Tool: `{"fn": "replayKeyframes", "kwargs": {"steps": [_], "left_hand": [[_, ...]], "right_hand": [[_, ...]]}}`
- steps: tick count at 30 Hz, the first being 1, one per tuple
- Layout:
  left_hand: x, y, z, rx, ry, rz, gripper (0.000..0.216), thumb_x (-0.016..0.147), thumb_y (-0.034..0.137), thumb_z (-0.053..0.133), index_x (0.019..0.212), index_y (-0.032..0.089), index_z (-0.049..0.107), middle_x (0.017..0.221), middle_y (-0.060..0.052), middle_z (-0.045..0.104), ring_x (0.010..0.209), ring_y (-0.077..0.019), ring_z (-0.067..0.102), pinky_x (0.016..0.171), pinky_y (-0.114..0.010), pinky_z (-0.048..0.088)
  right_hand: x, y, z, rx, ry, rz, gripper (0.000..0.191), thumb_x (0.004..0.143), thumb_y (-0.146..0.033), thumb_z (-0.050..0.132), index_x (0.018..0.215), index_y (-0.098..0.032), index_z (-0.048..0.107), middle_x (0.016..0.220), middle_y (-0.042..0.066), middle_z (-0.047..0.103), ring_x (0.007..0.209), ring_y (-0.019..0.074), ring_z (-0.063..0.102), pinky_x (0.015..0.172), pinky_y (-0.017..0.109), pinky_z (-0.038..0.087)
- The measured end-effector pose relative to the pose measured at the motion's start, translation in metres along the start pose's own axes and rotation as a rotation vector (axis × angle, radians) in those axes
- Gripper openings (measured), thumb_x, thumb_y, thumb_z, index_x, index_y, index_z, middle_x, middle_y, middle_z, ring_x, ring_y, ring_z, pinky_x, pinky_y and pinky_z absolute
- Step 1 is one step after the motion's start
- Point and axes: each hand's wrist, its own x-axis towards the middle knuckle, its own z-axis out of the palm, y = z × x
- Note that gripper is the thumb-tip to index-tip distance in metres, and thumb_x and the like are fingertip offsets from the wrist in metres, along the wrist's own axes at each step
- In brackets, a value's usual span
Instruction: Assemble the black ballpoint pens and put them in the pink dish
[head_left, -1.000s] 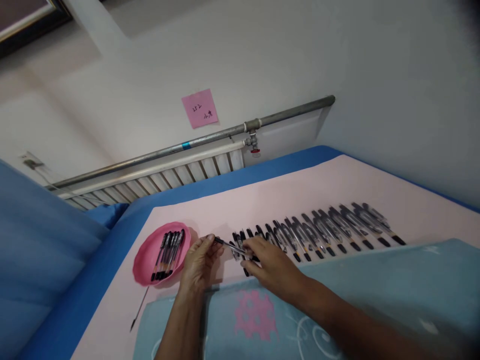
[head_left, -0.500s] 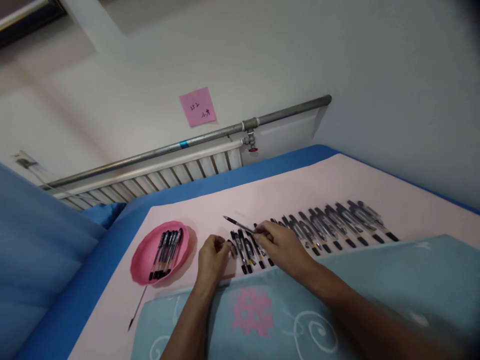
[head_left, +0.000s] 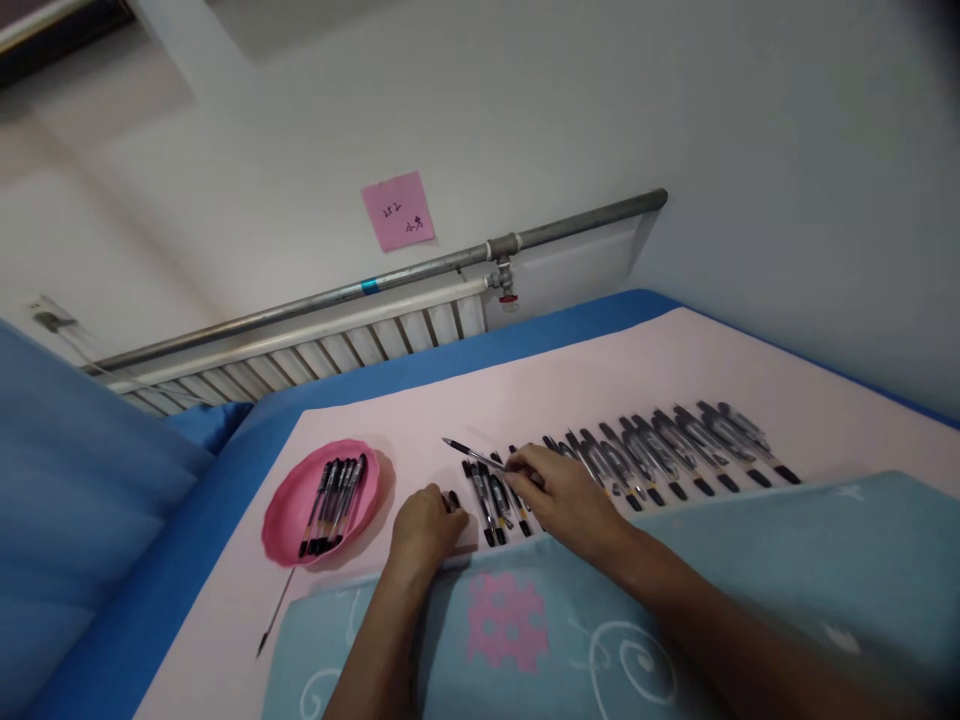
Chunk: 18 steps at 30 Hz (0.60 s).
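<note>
My right hand [head_left: 551, 490] is closed round the rear of a black-and-clear pen [head_left: 474, 453], whose bare tip points up and to the left. Beside it, my left hand [head_left: 426, 525] is closed on a small black pen cap [head_left: 451, 500], mostly hidden by the fingers. Just right of that cap lies a group of black pens [head_left: 487, 500], and the row of pens [head_left: 675, 445] runs on to the right past my right hand. Several capped pens [head_left: 330, 505] lie side by side in a pink scalloped bowl [head_left: 281, 510] to the left.
A thin refill [head_left: 275, 612] lies below the bowl on the pale pink sheet [head_left: 420, 430]. Along the near edge runs a light blue patterned cloth [head_left: 570, 640]. At the back are a radiator [head_left: 360, 345], a pipe [head_left: 315, 300] and a wall with a pink note [head_left: 397, 212].
My left hand has turned and shifted slightly left, bringing the black cap upright between its fingers. The pen in my right hand has moved a little left and down.
</note>
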Motion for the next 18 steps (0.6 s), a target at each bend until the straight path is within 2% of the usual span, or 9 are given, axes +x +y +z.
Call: {"fn": "replayKeyframes", "kwargs": {"steps": [2, 5, 6, 9, 14, 18], "left_hand": [[0.002, -0.005, -0.002, -0.258, 0.004, -0.042, 0.01, 0.062, 0.025, 0.058, 0.065, 0.015, 0.057, 0.071, -0.011, 0.065, 0.073, -0.0232, 0.059, 0.06, -0.028, 0.036], [0.006, -0.019, -0.008, -0.881, -0.016, -0.12, 0.01, 0.062, 0.023, 0.059, 0.059, 0.016, 0.053, 0.055, -0.003, 0.058, 0.057, -0.0155, 0.056, 0.055, -0.024, 0.039], [0.008, -0.023, -0.01, -1.075, -0.026, -0.139, 0.01, 0.063, 0.022, 0.059, 0.06, 0.016, 0.052, 0.053, -0.001, 0.057, 0.054, -0.0132, 0.055, 0.054, -0.023, 0.04], [0.01, -0.029, -0.019, -1.461, -0.009, -0.175, 0.008, 0.066, 0.02, 0.058, 0.066, 0.015, 0.051, 0.057, 0.001, 0.059, 0.055, -0.0104, 0.057, 0.059, -0.023, 0.046], [0.011, -0.026, -0.024, -1.831, -0.036, -0.319, 0.006, 0.071, 0.011, 0.054, 0.067, 0.014, 0.053, 0.06, -0.003, 0.063, 0.058, -0.013, 0.062, 0.062, -0.026, 0.05], [0.012, -0.026, -0.024, -1.912, -0.021, -0.342, 0.009, 0.074, 0.009, 0.052, 0.066, 0.012, 0.055, 0.062, -0.005, 0.065, 0.059, -0.0136, 0.063, 0.061, -0.026, 0.051]], "right_hand": [[0.0, -0.001, 0.0, 0.012, -0.012, 0.008, 0.014, 0.078, -0.023, 0.046, 0.075, -0.018, 0.058, 0.065, 0.001, 0.057, 0.06, 0.0131, 0.051, 0.054, 0.023, 0.035], [-0.002, -0.003, 0.001, 0.055, -0.027, 0.012, 0.014, 0.078, -0.024, 0.045, 0.075, -0.018, 0.058, 0.065, 0.0, 0.057, 0.059, 0.0127, 0.051, 0.054, 0.023, 0.035], [-0.003, -0.003, 0.002, 0.073, -0.037, 0.012, 0.014, 0.078, -0.023, 0.046, 0.075, -0.019, 0.058, 0.065, 0.0, 0.057, 0.059, 0.0125, 0.051, 0.053, 0.023, 0.035], [-0.007, -0.005, 0.006, 0.119, -0.093, 0.009, 0.012, 0.078, -0.022, 0.046, 0.075, -0.019, 0.058, 0.064, -0.001, 0.057, 0.058, 0.0119, 0.051, 0.053, 0.022, 0.035], [-0.012, -0.006, 0.013, 0.129, -0.139, -0.019, 0.011, 0.078, -0.02, 0.047, 0.075, -0.019, 0.057, 0.066, -0.001, 0.057, 0.061, 0.0116, 0.051, 0.055, 0.022, 0.034], [-0.013, -0.005, 0.013, 0.128, -0.143, -0.026, 0.011, 0.078, -0.02, 0.047, 0.075, -0.019, 0.057, 0.068, -0.001, 0.057, 0.061, 0.0115, 0.051, 0.054, 0.022, 0.033]]}}
